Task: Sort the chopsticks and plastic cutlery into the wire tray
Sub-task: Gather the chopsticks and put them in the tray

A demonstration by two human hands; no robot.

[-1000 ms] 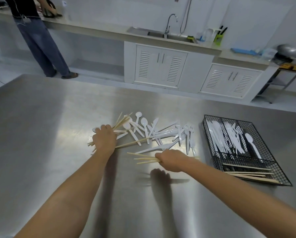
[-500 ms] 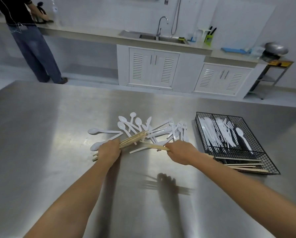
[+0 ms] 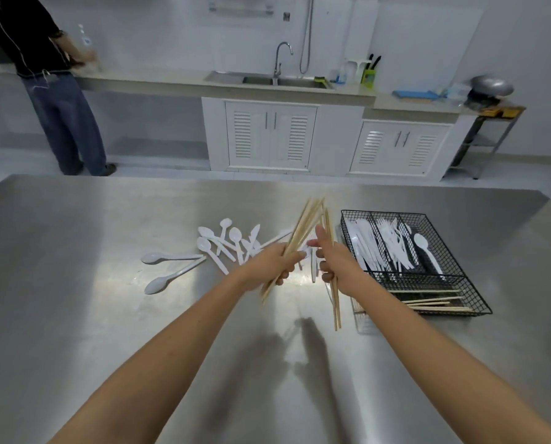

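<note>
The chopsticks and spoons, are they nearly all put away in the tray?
Partly. The wire tray already holds white cutlery in its long sections and several chopsticks across its near section. Right now the left hand grips one bundle of chopsticks and the right hand another, both lifted off the steel table. Still left: white spoons scattered on the table.

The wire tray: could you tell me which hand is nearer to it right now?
Right. The right hand sits just beside the wire tray; the left hand is farther away, on the right hand's other side.
</note>
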